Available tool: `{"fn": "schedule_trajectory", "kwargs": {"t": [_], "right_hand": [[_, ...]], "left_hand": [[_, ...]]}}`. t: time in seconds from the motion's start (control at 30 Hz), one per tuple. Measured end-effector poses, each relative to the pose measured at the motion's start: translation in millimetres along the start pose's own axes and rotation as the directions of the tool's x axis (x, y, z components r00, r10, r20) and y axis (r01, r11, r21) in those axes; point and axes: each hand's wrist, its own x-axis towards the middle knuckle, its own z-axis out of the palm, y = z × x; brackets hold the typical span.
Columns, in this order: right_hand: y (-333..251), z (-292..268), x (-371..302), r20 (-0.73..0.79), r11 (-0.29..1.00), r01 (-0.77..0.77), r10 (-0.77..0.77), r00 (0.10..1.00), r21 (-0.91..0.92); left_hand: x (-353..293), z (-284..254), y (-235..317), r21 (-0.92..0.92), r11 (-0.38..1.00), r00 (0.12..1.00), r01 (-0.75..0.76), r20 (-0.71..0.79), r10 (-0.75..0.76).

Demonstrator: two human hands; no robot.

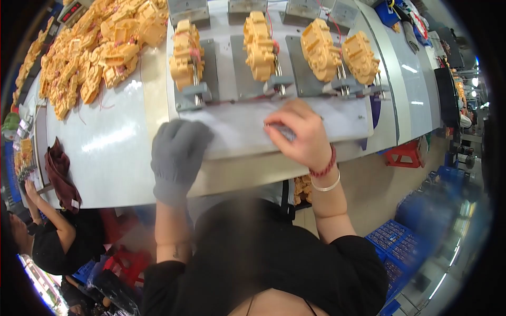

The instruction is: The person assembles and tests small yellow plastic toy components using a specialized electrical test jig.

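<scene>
Both half-curled, contents we can't tell: gloved left hand [180,155], bare right hand [301,131]. Latter, near clamp [277,83], could bump yellow housing [258,50] loose.

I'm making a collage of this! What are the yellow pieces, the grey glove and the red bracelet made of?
The yellow pieces look like mostly matte plastic: one even color, molded ridges. The grey glove seems knitted fabric, dull and creased. The red bracelet looks bumpy like beads; glass or plastic, I can't tell.
</scene>
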Motion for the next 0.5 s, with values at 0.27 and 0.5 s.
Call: {"fn": "schedule_trajectory", "kwargs": {"t": [0.27,0.5], "right_hand": [[-2.2,-3.2,1.7,0.028,0.996,-0.063,0.061,0.998,0.057],[-1.5,-3.3,4.7,0.043,0.997,-0.059,0.056,0.997,0.056]], "left_hand": [[6.1,-6.0,2.1,-0.071,0.997,0.997,0.041,0.064,-0.037],[11.0,-7.3,1.5,-0.073,0.994,0.99,0.084,0.117,-0.075]]}}
